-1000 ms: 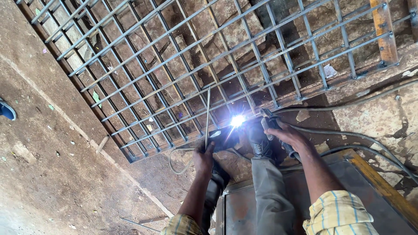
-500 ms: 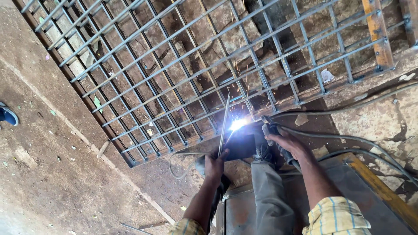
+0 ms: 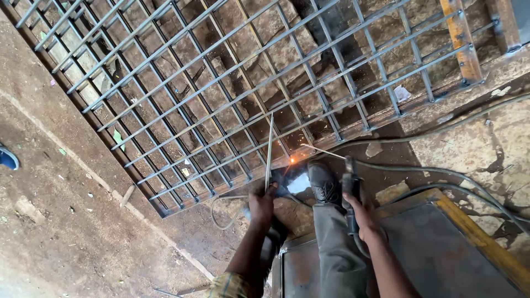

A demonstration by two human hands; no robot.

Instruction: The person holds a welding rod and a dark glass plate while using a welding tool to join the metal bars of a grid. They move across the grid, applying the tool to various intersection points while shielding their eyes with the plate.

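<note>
Your left hand (image 3: 260, 203), at lower centre of the frame, is closed around a bundle of thin welding rods (image 3: 269, 152) that stand up and tilt slightly right, their tips reaching over the metal grille (image 3: 232, 83). Your right hand (image 3: 359, 212), just right of centre and well apart from the left, is clamped on the dark handle of an electrode holder (image 3: 349, 182); a thin rod runs from it up and left to a small orange glow (image 3: 293, 160) at the lower edge of the grille. Your grey-trousered leg and dark shoe (image 3: 324, 185) sit between the two hands, the shoe just beside the glow.

The grille fills the upper half of the frame, lying flat over broken stone, with an orange-rusted bar (image 3: 461, 41) at its upper right. Grey cables (image 3: 441, 176) curve away to the right across a stained floor. A rusty sheet-metal panel (image 3: 441, 254) with a yellow edge lies at lower right. A blue shoe (image 3: 8, 158) shows at the left edge. No labelled packages or containers are visible.
</note>
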